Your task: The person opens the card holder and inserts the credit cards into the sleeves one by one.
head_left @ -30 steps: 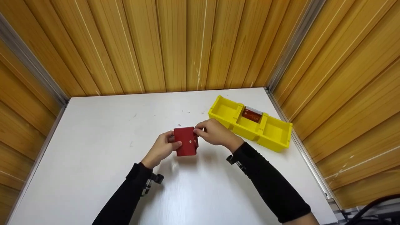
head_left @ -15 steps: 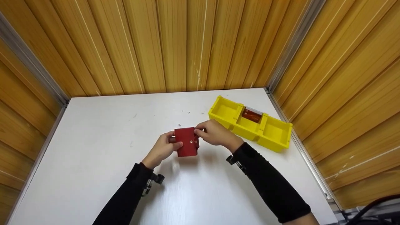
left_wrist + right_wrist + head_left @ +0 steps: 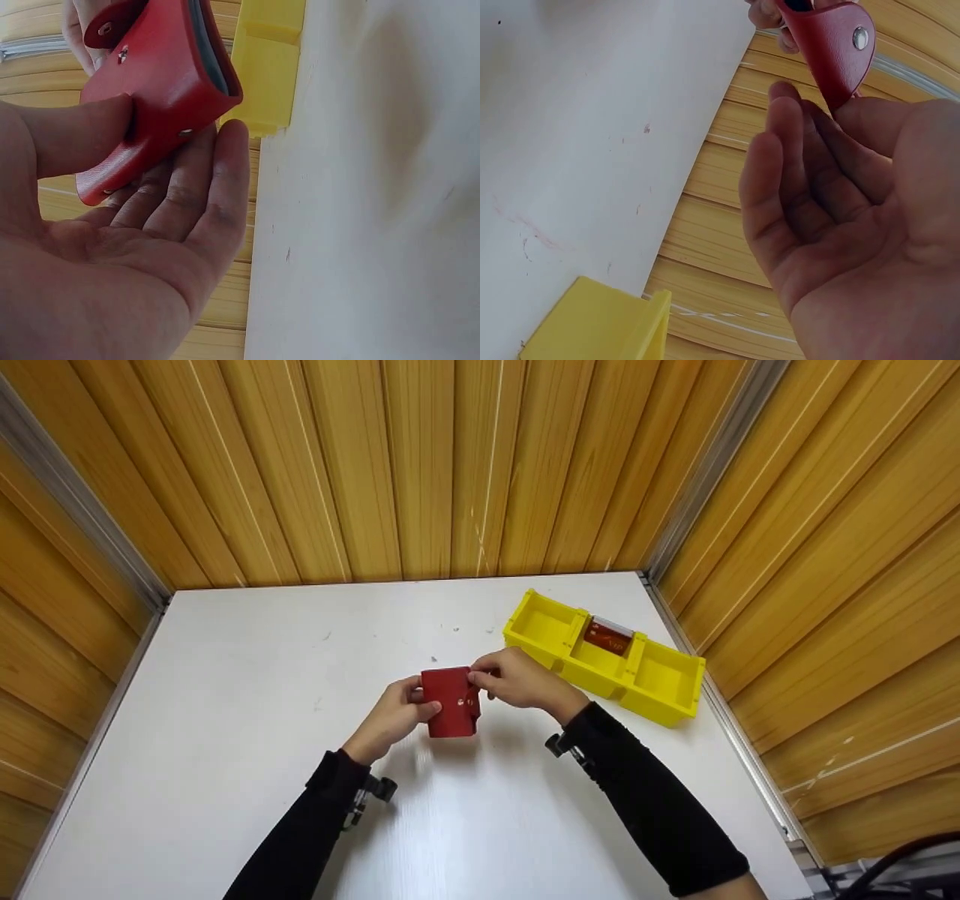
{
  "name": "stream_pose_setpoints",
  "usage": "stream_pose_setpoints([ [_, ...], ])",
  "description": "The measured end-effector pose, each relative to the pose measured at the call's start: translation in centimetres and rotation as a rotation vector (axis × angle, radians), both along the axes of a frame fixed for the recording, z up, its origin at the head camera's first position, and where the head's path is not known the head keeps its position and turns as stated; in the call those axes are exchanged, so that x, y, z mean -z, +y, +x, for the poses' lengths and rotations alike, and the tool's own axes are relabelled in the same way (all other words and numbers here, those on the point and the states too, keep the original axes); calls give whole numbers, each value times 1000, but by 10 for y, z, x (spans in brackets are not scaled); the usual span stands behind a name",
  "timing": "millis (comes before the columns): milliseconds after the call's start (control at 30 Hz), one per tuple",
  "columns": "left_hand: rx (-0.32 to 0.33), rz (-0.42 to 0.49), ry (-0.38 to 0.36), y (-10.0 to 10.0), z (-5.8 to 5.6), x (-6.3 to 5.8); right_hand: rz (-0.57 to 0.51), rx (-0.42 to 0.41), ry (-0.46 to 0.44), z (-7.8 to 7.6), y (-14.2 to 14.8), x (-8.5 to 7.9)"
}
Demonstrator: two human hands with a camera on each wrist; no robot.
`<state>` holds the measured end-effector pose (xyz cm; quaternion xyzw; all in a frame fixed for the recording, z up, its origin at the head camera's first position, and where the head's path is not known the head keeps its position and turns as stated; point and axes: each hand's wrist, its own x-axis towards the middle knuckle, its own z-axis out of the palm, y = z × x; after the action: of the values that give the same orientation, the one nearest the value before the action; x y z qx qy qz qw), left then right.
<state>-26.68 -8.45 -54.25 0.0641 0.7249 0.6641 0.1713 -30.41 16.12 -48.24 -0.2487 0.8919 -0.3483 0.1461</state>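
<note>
A small red leather card wallet [image 3: 448,703] with metal snaps is raised above the white table. My left hand [image 3: 386,721] grips it from the left, thumb [image 3: 82,135] on the cover and fingers behind. In the left wrist view its strap stands apart from the cover, so the snap is unfastened, and greyish edges show inside the wallet [image 3: 161,82]. At the upper right of the wallet, my right hand [image 3: 521,679] pinches the red leather between thumb and forefinger. The right wrist view shows the strap [image 3: 836,49] with its silver snap beside that thumb.
A yellow tray [image 3: 667,714] with three compartments stands to the right, behind the right forearm. A dark red card [image 3: 608,638] marked VIP leans in its middle compartment. Wood-patterned walls [image 3: 420,472] enclose the white table [image 3: 247,697] at the back and sides.
Both hands keep their hold on the wallet. The wallet shows only a very slight shift to the right and down, along with a small shift of the whole head view.
</note>
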Motion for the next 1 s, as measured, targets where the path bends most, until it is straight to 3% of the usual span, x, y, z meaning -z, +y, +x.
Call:
stream_pose_setpoints([
  [267, 17, 4, -23, 3, 0, 3, -5, -6, -46, 2, 2, 0],
  [467, 80, 54, -39, 4, 0, 3, -25, -12, -52, 2, 4, -1],
  [1000, 175, 62, -44, 4, 0, 5, -97, -54, -119, 5, 6, -2],
])
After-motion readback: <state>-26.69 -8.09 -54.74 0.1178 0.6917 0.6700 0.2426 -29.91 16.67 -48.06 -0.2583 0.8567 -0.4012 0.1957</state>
